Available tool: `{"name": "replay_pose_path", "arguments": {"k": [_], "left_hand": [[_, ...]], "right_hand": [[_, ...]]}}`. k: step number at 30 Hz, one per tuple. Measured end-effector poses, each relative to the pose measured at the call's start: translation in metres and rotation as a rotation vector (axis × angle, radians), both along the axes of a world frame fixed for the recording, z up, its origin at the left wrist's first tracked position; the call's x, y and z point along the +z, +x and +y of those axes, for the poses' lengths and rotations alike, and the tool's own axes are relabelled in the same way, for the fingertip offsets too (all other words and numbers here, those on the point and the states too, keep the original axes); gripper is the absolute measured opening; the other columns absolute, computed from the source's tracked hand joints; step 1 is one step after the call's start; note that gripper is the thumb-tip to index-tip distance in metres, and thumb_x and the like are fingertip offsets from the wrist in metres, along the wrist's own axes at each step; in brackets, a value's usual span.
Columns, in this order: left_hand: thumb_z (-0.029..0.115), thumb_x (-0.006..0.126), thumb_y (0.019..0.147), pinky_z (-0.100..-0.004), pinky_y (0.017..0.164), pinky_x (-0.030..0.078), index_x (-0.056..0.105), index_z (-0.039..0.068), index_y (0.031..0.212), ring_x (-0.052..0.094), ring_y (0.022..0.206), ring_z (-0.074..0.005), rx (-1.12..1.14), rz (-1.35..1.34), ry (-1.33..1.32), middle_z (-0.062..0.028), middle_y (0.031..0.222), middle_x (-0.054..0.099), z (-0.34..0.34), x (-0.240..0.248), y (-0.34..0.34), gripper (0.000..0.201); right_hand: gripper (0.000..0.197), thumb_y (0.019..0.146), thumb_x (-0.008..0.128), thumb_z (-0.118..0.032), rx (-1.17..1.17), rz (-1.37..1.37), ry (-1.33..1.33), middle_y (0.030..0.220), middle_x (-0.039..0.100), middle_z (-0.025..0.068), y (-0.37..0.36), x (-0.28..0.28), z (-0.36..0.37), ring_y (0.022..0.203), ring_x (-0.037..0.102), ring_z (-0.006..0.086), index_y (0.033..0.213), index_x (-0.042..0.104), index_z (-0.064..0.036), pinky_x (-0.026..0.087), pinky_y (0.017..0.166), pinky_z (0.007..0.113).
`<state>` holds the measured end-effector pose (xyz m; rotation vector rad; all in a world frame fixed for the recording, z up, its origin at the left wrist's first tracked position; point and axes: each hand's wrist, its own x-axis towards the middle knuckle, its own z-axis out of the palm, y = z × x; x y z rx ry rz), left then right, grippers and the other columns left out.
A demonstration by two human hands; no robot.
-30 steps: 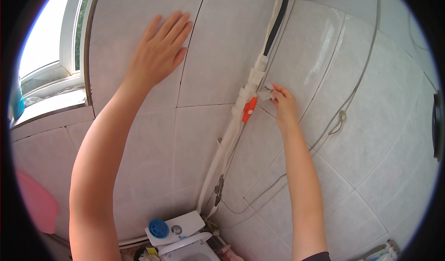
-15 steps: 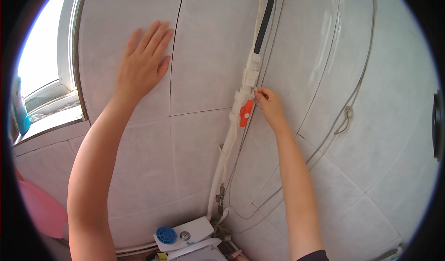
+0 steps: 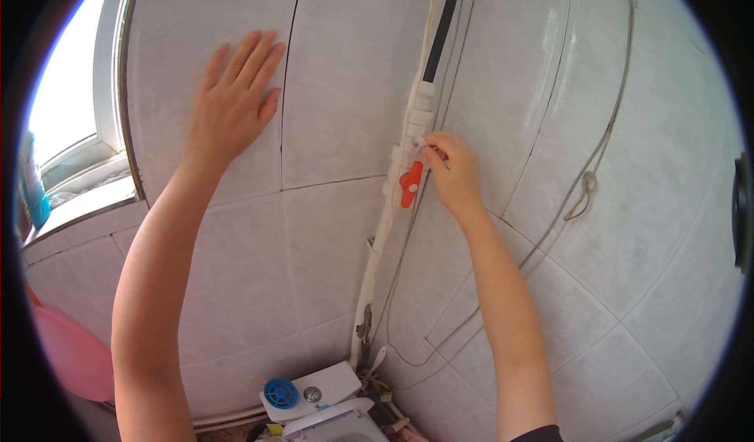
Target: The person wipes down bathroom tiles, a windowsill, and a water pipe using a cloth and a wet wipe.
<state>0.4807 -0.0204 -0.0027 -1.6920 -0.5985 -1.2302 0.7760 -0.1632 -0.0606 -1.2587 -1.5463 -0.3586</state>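
Observation:
My left hand (image 3: 234, 112) lies flat against the tiled wall (image 3: 338, 128), fingers stretched out and holding nothing. In the corner a white pipe (image 3: 380, 238) runs upward, with bulky white joints (image 3: 420, 112) near its top and a black hose (image 3: 445, 29) above them. My right hand (image 3: 457, 171) is closed in a pinch at the side of these joints. Between thumb and forefinger is a small white part (image 3: 419, 143) of the pipe fitting; its exact shape is too small to tell. Just below the fingertips sits a red valve handle (image 3: 410, 186), not touched by the hand.
At the foot of the pipe stands a white toilet tank (image 3: 336, 387) with a round blue item (image 3: 281, 393) on it. A grey cable (image 3: 585, 171) hangs looped on the right wall. A window (image 3: 75, 112), a blue bottle (image 3: 35, 187) and a pink basin (image 3: 72, 355) are at the left.
The whole view has shifted slightly, moving the pipe and left hand a little left and up. My right fingertips have come closer onto the small white part.

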Motion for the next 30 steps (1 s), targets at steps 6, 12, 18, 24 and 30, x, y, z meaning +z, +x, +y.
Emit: {"name": "replay_pose_path", "arguments": {"k": [6, 12, 18, 24, 30], "left_hand": [[0.022, 0.057, 0.089, -0.0410, 0.113, 0.027, 0.043, 0.014, 0.140, 0.034, 0.138, -0.0157, -0.037, -0.014, 0.010, -0.0001, 0.147, 0.040, 0.004, 0.001, 0.000, 0.053], [0.022, 0.057, 0.089, -0.0414, 0.113, 0.027, 0.044, 0.013, 0.139, 0.034, 0.137, -0.0157, -0.032, -0.010, -0.004, -0.0003, 0.147, 0.040, 0.003, 0.000, -0.001, 0.052], [0.021, 0.056, 0.089, -0.0421, 0.113, 0.027, 0.046, 0.010, 0.136, 0.034, 0.138, -0.0170, -0.066, -0.011, -0.005, -0.0021, 0.146, 0.041, 0.002, 0.001, -0.002, 0.049], [0.021, 0.057, 0.088, -0.0423, 0.113, 0.026, 0.046, 0.009, 0.136, 0.034, 0.138, -0.0182, -0.081, -0.008, -0.016, -0.0034, 0.146, 0.041, 0.001, 0.001, -0.004, 0.050], [0.020, 0.058, 0.087, -0.0419, 0.113, 0.025, 0.045, 0.009, 0.137, 0.034, 0.138, -0.0177, -0.110, -0.003, -0.022, -0.0033, 0.146, 0.041, 0.003, 0.001, -0.001, 0.052]], "right_hand": [[0.008, 0.082, 0.064, -0.008, -0.354, -0.298, 0.377, 0.092, 0.060, 0.0019, -0.026, 0.006, 0.012, 0.083, 0.056, 0.0198, 0.088, 0.068, -0.0050, 0.045, 0.071, 0.032], [0.007, 0.071, 0.065, -0.010, -0.676, -1.052, 0.374, 0.089, 0.060, -0.0007, -0.033, 0.023, 0.038, 0.090, 0.053, 0.0154, 0.078, 0.068, -0.0098, 0.040, 0.078, 0.028], [0.013, 0.072, 0.065, -0.013, -1.085, -1.291, -0.089, 0.094, 0.064, -0.0001, -0.054, 0.024, 0.046, 0.103, 0.049, 0.0203, 0.082, 0.074, -0.0120, 0.034, 0.090, 0.033], [0.012, 0.073, 0.065, -0.016, -1.101, -1.310, -0.223, 0.091, 0.064, 0.0015, -0.074, 0.026, 0.043, 0.101, 0.048, 0.0216, 0.079, 0.075, -0.0137, 0.033, 0.089, 0.032], [0.010, 0.073, 0.063, -0.014, -1.023, -1.330, -0.019, 0.087, 0.061, 0.0011, -0.062, 0.018, 0.038, 0.094, 0.049, 0.0194, 0.077, 0.073, -0.0109, 0.035, 0.082, 0.031]]}}
